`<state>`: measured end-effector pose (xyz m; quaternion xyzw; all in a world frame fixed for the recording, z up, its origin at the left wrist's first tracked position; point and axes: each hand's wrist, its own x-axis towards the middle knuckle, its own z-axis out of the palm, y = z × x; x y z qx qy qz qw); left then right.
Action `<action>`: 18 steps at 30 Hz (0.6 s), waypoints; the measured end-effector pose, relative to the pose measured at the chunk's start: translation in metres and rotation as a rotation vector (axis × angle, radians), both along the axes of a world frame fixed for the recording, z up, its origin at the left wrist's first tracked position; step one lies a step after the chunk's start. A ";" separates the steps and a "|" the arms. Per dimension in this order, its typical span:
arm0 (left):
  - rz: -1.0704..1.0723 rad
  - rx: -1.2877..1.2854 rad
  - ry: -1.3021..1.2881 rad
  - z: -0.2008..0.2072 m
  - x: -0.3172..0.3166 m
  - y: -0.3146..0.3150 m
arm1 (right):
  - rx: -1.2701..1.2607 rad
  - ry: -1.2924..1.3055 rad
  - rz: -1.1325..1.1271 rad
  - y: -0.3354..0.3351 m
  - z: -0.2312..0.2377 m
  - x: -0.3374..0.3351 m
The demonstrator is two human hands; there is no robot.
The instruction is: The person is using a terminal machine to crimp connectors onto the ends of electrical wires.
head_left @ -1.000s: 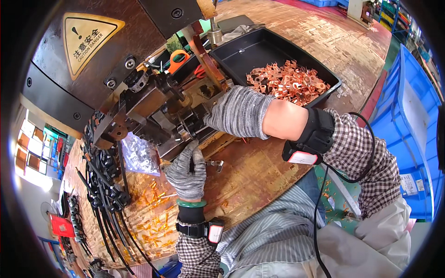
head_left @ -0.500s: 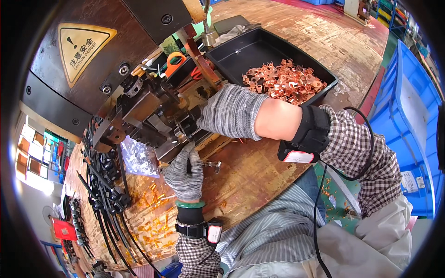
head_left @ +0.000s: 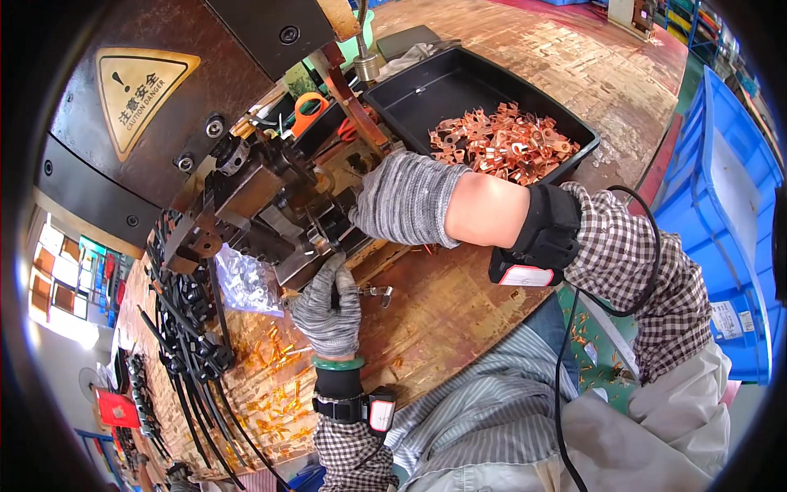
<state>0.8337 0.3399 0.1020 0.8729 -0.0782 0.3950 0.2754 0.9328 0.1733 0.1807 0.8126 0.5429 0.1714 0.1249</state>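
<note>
My left hand point(head_left: 328, 310), in a grey knitted glove, reaches up to the front edge of the press tooling point(head_left: 303, 221). Its fingertips are drawn together at a small shiny metal piece point(head_left: 322, 243) in the tooling; what they pinch is too small to tell. Just right of this hand, a small silvery metal part point(head_left: 379, 293) shows over the tabletop. My right hand point(head_left: 407, 198), gloved alike, lies against the right side of the tooling, back of the hand toward me. Its fingers are hidden behind the glove and the machine.
Beyond my right hand, a black tray point(head_left: 484, 70) holds a heap of copper terminals point(head_left: 508, 143). Black cables point(head_left: 184, 328) and a clear bag of small parts point(head_left: 246, 283) lie left. Orange-handled scissors point(head_left: 308, 113) sit behind the tooling; a blue bin point(head_left: 721, 221) stands right.
Both hands keep their places at the tooling with almost no movement. The whole view has shifted very slightly.
</note>
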 end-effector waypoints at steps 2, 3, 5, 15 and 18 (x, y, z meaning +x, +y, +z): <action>0.004 -0.010 0.023 -0.001 -0.001 0.001 | 0.101 0.050 -0.008 -0.001 -0.005 0.002; 0.005 -0.009 0.024 -0.001 -0.002 0.001 | 0.103 0.052 -0.007 -0.001 -0.007 0.002; 0.021 -0.026 0.035 0.000 -0.002 0.000 | 0.199 0.065 -0.007 -0.003 -0.008 -0.002; 0.040 0.005 0.046 -0.003 -0.003 0.004 | 0.097 0.041 -0.154 -0.006 -0.002 0.015; 0.026 -0.004 0.032 0.000 -0.002 0.001 | 0.126 0.018 -0.126 -0.003 -0.005 0.016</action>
